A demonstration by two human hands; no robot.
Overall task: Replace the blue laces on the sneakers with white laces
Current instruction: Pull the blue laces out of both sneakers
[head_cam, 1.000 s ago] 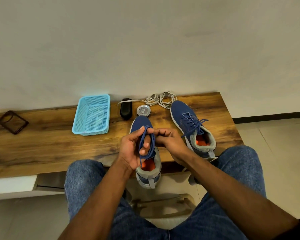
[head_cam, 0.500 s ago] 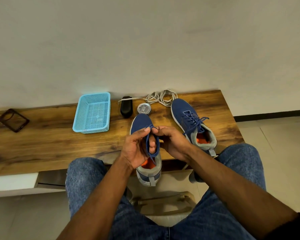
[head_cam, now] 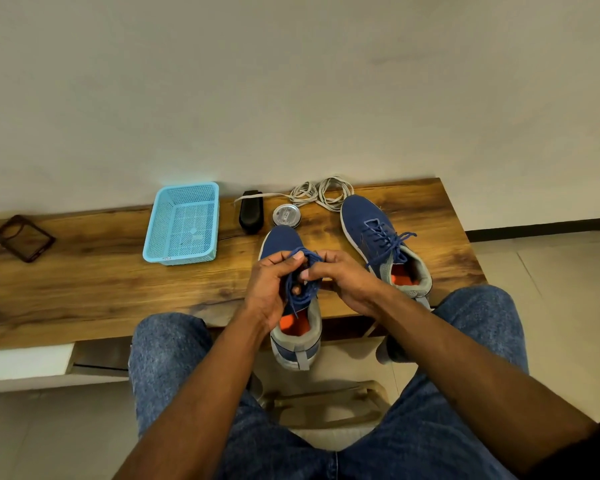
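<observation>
1. Head view, hands: left hand (head_cam: 269, 289) and right hand (head_cam: 340, 280) meet over the near sneaker (head_cam: 297, 327), both pinching a bundle of blue lace (head_cam: 300, 282) – fingers curled round it, neither hand spread wide
2. Head view, step (judgement): lace looks free of the near sneaker's eyelets and is being gathered into a coil; whether any part is still threaded I cannot tell, the hands hide the eyelet rows
3. Head view, doing it well: keep the loops even and snug, tuck the loose tail hanging toward the orange insole so the coil holds, then park it out of the way – the blue basket (head_cam: 182, 225) looks a likely spot
4. Head view, near sneaker: blue upper, grey collar, orange insole; heel overhangs the front edge of the wooden table (head_cam: 84, 289), toe points at the wall
5. Head view, far sneaker (head_cam: 383, 244): same colours, to the right of the near one, still fully laced in blue with a bow – not started
6. Head view, white laces (head_cam: 321, 194): loose tangle at the back of the table, just beyond the far sneaker's toe, untouched
7. Head view, other: round tin (head_cam: 286, 215) and black oblong object (head_cam: 252, 216) between basket and laces; dark phone case (head_cam: 22, 238) far left
</observation>
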